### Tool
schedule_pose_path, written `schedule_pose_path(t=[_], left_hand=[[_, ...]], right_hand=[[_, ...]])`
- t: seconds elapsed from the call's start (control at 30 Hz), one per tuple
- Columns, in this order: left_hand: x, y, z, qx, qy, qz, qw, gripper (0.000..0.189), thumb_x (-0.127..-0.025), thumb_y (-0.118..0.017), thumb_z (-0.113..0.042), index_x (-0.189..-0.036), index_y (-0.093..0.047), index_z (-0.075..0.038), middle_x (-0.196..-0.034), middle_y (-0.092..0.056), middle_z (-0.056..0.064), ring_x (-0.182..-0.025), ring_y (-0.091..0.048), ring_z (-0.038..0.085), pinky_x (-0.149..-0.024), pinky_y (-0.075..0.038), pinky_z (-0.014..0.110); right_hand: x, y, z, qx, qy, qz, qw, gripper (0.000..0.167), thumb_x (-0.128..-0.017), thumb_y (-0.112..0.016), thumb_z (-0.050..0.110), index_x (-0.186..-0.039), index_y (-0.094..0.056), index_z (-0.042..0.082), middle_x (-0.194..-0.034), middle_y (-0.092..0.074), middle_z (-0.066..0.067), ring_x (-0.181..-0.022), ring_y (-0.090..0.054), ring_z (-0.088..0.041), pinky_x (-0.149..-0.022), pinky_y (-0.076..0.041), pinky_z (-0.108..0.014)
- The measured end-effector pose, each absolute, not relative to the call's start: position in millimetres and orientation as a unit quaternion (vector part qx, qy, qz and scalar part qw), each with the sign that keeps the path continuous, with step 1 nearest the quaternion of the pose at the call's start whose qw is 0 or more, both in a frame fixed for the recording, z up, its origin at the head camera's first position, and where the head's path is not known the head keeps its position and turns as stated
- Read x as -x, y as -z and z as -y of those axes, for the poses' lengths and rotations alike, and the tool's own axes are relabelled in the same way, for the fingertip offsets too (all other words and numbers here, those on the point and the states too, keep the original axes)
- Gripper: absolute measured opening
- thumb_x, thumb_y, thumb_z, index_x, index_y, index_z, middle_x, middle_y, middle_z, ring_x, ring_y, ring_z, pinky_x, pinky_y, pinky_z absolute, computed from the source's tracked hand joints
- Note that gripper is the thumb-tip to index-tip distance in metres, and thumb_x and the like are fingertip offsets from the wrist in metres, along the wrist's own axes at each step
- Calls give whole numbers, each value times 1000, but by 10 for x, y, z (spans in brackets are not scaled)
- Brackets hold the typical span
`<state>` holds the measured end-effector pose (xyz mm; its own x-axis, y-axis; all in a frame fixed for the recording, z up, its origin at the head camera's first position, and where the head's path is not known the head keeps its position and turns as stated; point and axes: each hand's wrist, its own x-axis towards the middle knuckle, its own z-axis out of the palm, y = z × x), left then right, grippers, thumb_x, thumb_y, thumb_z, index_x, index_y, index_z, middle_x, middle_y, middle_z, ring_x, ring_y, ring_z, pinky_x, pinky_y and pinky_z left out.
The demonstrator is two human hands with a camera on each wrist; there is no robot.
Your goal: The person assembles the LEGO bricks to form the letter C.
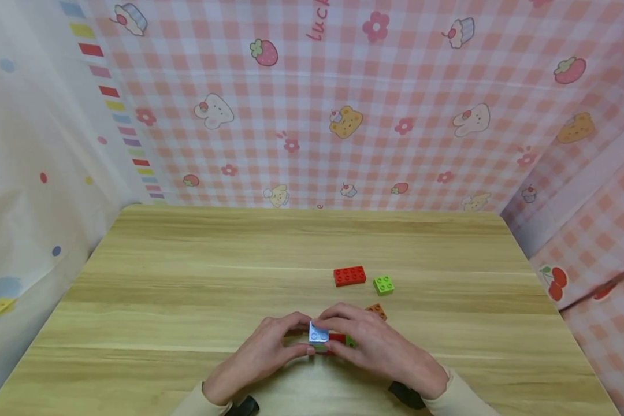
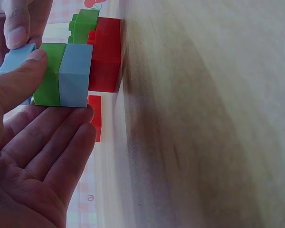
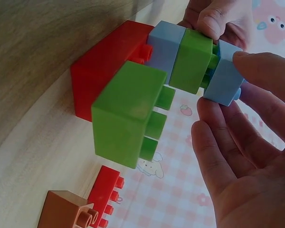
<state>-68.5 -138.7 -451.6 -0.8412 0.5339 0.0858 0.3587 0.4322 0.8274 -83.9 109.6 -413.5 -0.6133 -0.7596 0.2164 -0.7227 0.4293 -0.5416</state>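
A red brick (image 3: 104, 66) lies on the table with a light blue brick (image 3: 164, 47) at one end, a green brick (image 3: 192, 61) stacked on that, and a larger green brick (image 3: 126, 114) at its other end. My left hand (image 1: 270, 346) pinches the small stack, its thumb across the green brick and fingertips against the lower blue one. My right hand (image 1: 377, 341) holds a second light blue brick (image 3: 224, 73) between thumb and fingers, just above the green brick's studs. A narrow gap with studs shows between them in the right wrist view.
Beyond the hands lie a red eight-stud brick (image 1: 349, 276) and a lime green four-stud brick (image 1: 383, 285). An orange brick (image 1: 377, 311) sits partly hidden behind my right hand. The wooden table (image 1: 187, 260) is bordered by patterned cloth (image 1: 291, 104).
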Motion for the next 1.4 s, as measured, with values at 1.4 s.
schedule_pose_path(t=[1.4], left_hand=[[675, 4498, 1384, -258, -446, -851, 106, 30, -93, -79, -22, -120, -68, -13, -122, -74, 3, -114, -70, 20, -100, -56, 43]], right_hand=[[806, 4133, -1080, 373, 314, -868, 98, 47, -95, -78, 19, -138, -59, 10, -121, -66, 4, -106, -63, -8, -87, -57, -28]])
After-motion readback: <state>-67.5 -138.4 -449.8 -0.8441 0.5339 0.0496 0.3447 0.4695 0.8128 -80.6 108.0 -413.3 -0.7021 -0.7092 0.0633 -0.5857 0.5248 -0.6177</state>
